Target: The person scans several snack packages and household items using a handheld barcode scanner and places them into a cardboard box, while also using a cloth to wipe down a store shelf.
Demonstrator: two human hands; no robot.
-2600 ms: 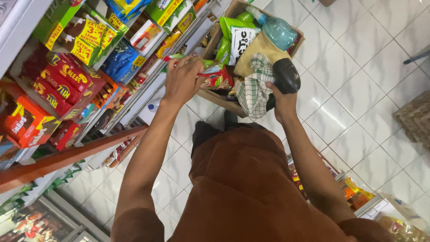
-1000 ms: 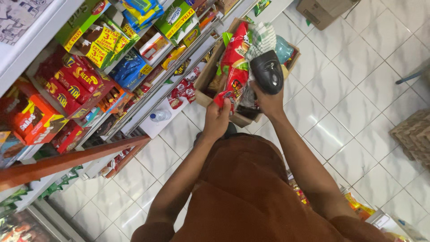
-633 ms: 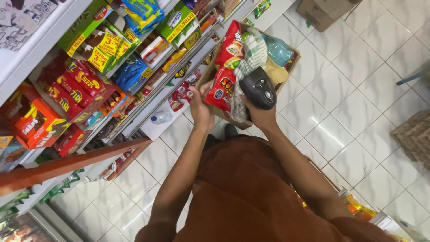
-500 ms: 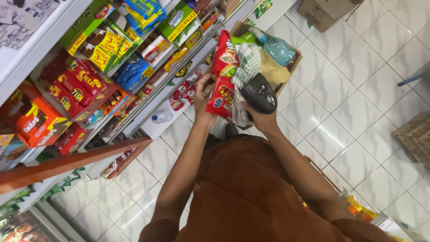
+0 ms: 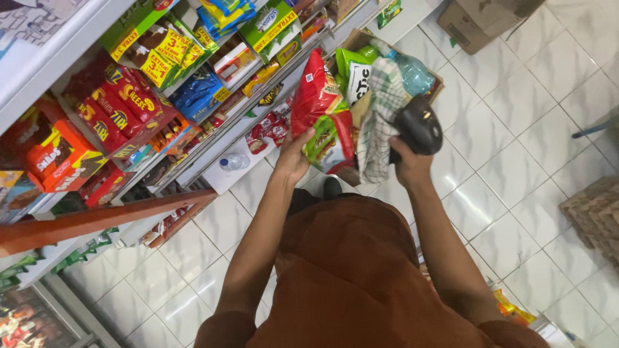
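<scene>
Head view, looking straight down, and on the far left the shelves (image 5: 97,122) run out of frame, red and yellow snack boxes cut off at the edge, too many and too blurred to count. One small water bottle (image 5: 233,162) lies on the lowest shelf. Moving right, the left hand (image 5: 295,156) comes in, fingers curled up around the bottom of one red snack bag (image 5: 320,109) — glossy red at the top, a green and yellow band lower down, held upright in front of the cardboard box (image 5: 361,38). The bag hides the box's near side. Behind it, a green pack (image 5: 351,64) and one checked cloth (image 5: 380,122) hanging down; how many more items sit in there is hard to tell. One blue-tinted bottle (image 5: 412,74) pokes out at the top. Next, the right hand (image 5: 407,164), fingers wrapped around one black handheld scanner (image 5: 419,125), its underside hidden. Far right, one woven basket (image 5: 596,216), clipped by the frame.
</scene>
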